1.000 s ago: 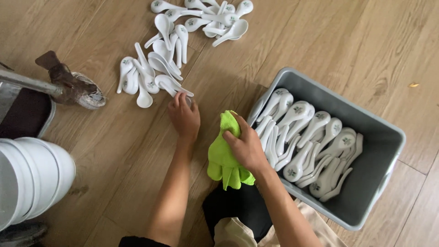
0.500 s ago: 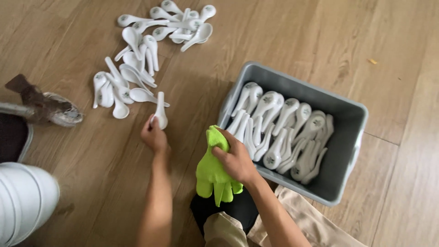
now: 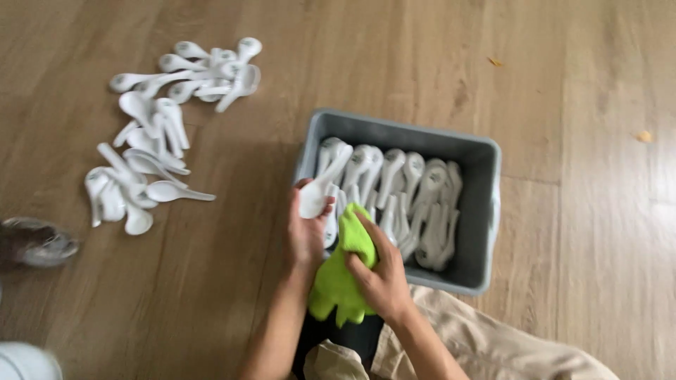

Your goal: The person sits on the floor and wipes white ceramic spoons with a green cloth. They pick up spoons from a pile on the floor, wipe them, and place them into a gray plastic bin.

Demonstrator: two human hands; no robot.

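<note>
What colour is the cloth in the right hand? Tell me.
Bright lime green: the cloth, gripped by the right hand, shows in the head view.

Soft, even daylight fills the room, with pale glare on the wooden floor [image 3: 620, 176] toward three o'clock. Shadows are faint. Motion blur softens everything, worst at nine o'clock.
</note>
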